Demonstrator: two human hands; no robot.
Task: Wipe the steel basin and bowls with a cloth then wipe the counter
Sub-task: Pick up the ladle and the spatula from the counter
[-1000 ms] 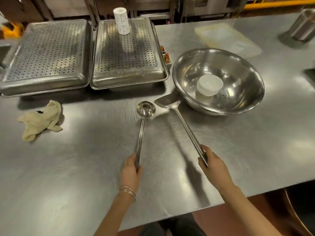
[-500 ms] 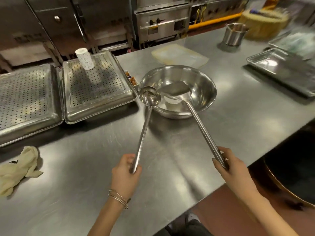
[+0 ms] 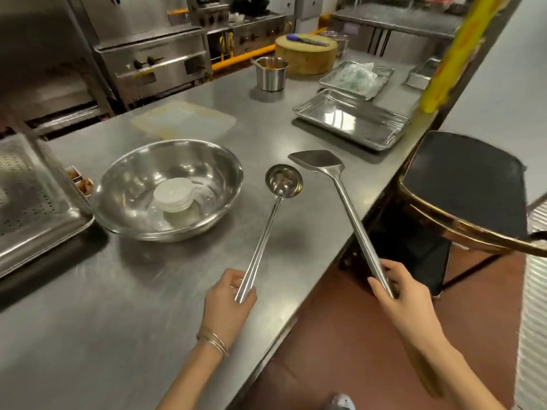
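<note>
A large steel basin (image 3: 127,184) stands on the steel counter (image 3: 88,321), with small white bowls (image 3: 174,197) stacked inside it. My left hand (image 3: 228,303) grips the end of a long steel ladle (image 3: 266,232), whose cup hangs just above the counter to the right of the basin. My right hand (image 3: 396,291) grips the handle of a steel spatula (image 3: 337,187), its blade raised near the counter's right edge. No cloth is in view.
A perforated steel pan (image 3: 26,214) lies at the left. Behind are a translucent cutting board (image 3: 183,121), a steel cup (image 3: 270,72), flat steel trays (image 3: 352,122), and a wooden chopping block (image 3: 306,54). A black stool (image 3: 461,184) stands beside the counter's right edge.
Both hands have lifted the ladle and spatula and carried them right, from in front of the basin to its right side. The view has swung right; the cloth has left the frame.
</note>
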